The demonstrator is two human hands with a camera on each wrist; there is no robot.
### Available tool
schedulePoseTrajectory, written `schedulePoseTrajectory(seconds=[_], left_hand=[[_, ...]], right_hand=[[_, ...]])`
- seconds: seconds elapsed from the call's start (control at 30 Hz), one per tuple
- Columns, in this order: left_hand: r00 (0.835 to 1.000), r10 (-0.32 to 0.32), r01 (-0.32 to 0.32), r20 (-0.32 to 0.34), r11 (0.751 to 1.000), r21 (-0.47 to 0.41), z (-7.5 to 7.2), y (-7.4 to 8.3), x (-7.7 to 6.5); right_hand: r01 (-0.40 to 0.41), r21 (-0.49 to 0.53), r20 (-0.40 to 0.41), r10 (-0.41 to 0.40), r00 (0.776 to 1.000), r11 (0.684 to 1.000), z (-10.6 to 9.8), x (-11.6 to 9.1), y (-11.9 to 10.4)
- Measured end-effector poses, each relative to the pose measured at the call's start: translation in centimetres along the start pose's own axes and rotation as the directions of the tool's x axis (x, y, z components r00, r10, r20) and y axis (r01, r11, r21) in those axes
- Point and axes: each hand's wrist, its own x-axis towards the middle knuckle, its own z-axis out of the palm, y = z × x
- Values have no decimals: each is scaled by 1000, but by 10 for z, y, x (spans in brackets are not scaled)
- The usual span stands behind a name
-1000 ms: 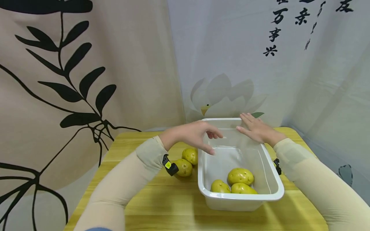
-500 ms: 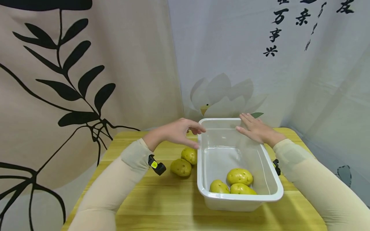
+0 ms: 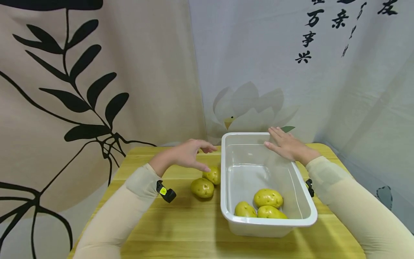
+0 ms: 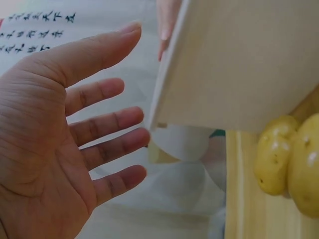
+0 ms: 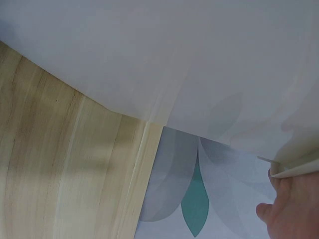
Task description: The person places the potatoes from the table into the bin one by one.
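My left hand [image 3: 187, 154] hangs over the table left of the white plastic bin [image 3: 269, 221], thumb and fingers spread apart with nothing between them. Below it, two yellow potatoes [image 3: 202, 188] lie side by side against the bin's left side; the left wrist view shows both potatoes [image 4: 275, 157] at its right edge. Inside the bin, three more potatoes [image 3: 268, 198] sit at the near end. My right hand [image 3: 289, 144] rests on the bin's right rim near the far corner, its fingers straight. In the right wrist view that hand [image 5: 296, 206] is mostly cut off.
The wooden table [image 3: 181, 230] carries the bin on its right half. Behind it hangs a printed cloth backdrop [image 3: 155, 72] with leaves, a lotus and black lettering. A small black wrist camera [image 3: 166, 191] is strapped to the left sleeve.
My left hand has moved left, from above the bin to beside it over the table. The right hand stays on the rim, and the potatoes lie where they were.
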Motion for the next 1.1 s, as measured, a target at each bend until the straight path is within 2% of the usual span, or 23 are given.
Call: schedulePoseTrajectory(seconds=[0.13, 0.37, 0.63, 0.8, 0.97, 1.1], left_hand=[[1000, -5, 6, -18, 999, 48, 9, -5, -7], [998, -65, 67, -20, 985, 157, 26, -9, -19], [994, -108, 109, -19, 972, 208, 49, -14, -31], [995, -95, 98, -25, 972, 215, 66, -19, -34], [997, -64, 71, -35, 961, 266, 86, -23, -35], [996, -80, 87, -36, 959, 271, 99, -26, -34]], right_hand=[[-2, 3, 7, 2, 1000, 1000, -2, -1, -3], [-8, 11, 4, 8, 1000, 1000, 0, -1, 0], [-11, 16, 0, 11, 1000, 1000, 3, 3, 8], [-4, 22, -10, 4, 1000, 1000, -1, 0, 3], [14, 34, -14, -13, 1000, 999, -3, -2, -2], [6, 21, -1, -6, 1000, 1000, -3, -2, -3]])
